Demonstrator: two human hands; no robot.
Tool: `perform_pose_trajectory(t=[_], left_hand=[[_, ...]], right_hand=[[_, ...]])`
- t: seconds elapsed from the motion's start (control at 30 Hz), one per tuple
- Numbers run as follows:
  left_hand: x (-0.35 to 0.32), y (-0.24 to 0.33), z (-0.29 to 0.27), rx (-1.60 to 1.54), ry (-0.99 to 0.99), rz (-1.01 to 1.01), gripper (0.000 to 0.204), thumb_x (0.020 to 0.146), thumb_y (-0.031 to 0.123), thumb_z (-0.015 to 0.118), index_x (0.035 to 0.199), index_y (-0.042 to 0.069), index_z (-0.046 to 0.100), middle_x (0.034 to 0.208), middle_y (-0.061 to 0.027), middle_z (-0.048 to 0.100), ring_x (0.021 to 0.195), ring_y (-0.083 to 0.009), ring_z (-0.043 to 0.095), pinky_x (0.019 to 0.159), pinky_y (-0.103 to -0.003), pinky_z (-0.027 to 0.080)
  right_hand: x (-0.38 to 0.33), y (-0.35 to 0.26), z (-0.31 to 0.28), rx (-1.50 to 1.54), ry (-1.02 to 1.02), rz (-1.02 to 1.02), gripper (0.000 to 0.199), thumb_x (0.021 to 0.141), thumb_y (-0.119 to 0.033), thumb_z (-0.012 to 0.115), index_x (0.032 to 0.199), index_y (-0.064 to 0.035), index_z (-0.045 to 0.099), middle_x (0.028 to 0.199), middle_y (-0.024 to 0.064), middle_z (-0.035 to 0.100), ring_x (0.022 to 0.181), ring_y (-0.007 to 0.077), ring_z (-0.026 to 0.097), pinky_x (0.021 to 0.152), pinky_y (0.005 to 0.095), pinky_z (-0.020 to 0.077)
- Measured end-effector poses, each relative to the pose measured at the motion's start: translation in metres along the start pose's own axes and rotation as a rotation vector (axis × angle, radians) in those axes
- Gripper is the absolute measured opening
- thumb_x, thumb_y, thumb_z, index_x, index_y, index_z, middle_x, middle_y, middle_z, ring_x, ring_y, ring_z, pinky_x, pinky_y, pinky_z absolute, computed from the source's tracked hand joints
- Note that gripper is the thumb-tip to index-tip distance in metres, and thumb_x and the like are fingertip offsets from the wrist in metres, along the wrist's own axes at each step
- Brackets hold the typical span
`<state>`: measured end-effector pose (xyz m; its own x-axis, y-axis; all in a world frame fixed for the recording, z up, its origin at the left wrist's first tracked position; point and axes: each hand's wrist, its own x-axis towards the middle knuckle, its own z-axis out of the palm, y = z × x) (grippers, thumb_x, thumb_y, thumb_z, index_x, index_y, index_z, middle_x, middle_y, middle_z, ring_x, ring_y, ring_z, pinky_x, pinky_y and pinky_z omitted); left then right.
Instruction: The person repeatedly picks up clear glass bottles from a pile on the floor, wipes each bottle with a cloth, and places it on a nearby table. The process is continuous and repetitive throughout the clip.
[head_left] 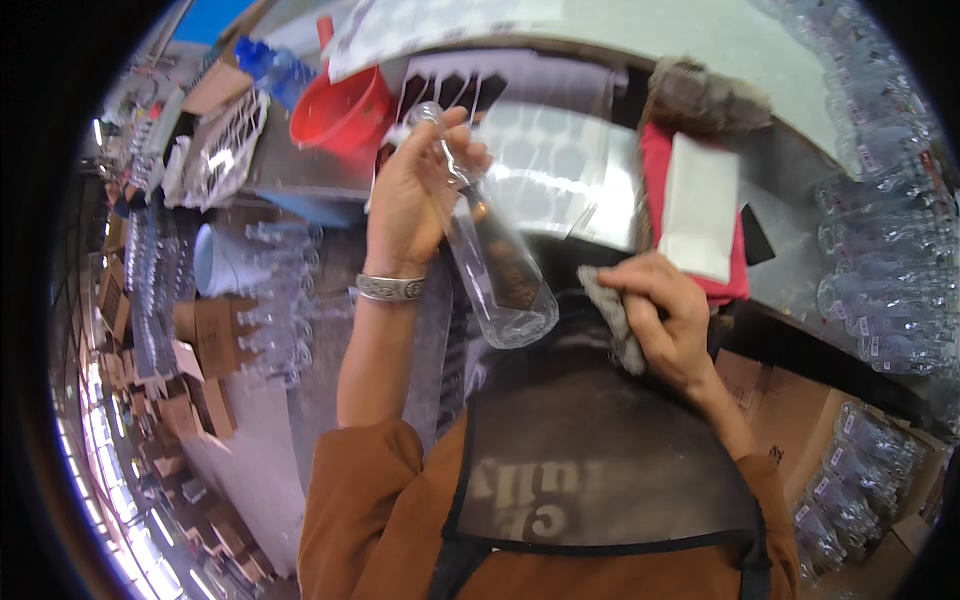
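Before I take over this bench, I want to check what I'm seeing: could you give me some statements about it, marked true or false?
1. The left hand holds a clear bottle. True.
2. The right hand holds nothing. False: it holds a grey cloth.
3. The bracelet is on the right wrist. False: it is on the left.
4. The carton at lower right contains bottles. True.
5. The container at upper left is green. False: it is red.

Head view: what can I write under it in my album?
A left hand holds a clear bottle by its neck, while the right hand grips a grey cloth.
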<state>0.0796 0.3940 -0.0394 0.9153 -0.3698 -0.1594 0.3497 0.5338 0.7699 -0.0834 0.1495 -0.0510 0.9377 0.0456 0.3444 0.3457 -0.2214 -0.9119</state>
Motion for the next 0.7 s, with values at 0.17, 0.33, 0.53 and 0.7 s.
perform_pose_trajectory(t=[0.17, 0.33, 0.53, 0.7], left_hand=[[-0.046, -0.051, -0.04, -0.094, 0.108, -0.117, 0.046, 0.106, 0.028, 0.043, 0.134, -0.009, 0.047, 0.1, -0.0076, 0.063, 0.094, -0.0208, 0.062, 0.095, -0.041, 0.05], [-0.055, -0.058, -0.044, -0.177, 0.048, -0.179, 0.047, 0.107, 0.028, 0.041, 0.136, -0.008, 0.046, 0.1, -0.0077, 0.062, 0.093, -0.0209, 0.061, 0.093, -0.039, 0.051], [-0.061, -0.057, -0.044, -0.134, 0.063, -0.159, 0.048, 0.106, 0.028, 0.041, 0.138, -0.008, 0.045, 0.099, -0.0072, 0.06, 0.092, -0.0199, 0.061, 0.092, -0.038, 0.051], [-0.065, -0.05, -0.036, -0.141, 0.023, -0.13, 0.048, 0.107, 0.027, 0.04, 0.138, -0.009, 0.045, 0.099, -0.0073, 0.06, 0.092, -0.0195, 0.061, 0.091, -0.038, 0.052]], right_hand=[[0.017, 0.007, 0.052, -0.053, -0.082, -0.035, 0.03, 0.081, 0.006, 0.054, 0.106, 0.0, 0.07, 0.09, 0.0144, 0.065, 0.076, 0.0257, 0.065, 0.07, 0.0335, 0.0529], [0.033, 0.0, 0.085, -0.38, -0.193, -0.319, 0.035, 0.072, -0.001, 0.072, 0.106, -0.0084, 0.07, 0.089, 0.0054, 0.062, 0.074, 0.0227, 0.066, 0.06, 0.033, 0.0541], [0.025, 0.003, 0.094, -0.463, -0.136, -0.261, 0.037, 0.072, 0.005, 0.067, 0.107, -0.0065, 0.07, 0.091, 0.0087, 0.062, 0.07, 0.0239, 0.065, 0.059, 0.0328, 0.0542], [0.008, 0.021, 0.087, -0.339, -0.202, -0.059, 0.034, 0.076, 0.009, 0.061, 0.107, -0.0024, 0.069, 0.092, 0.0123, 0.064, 0.071, 0.0246, 0.065, 0.063, 0.0329, 0.0542]])
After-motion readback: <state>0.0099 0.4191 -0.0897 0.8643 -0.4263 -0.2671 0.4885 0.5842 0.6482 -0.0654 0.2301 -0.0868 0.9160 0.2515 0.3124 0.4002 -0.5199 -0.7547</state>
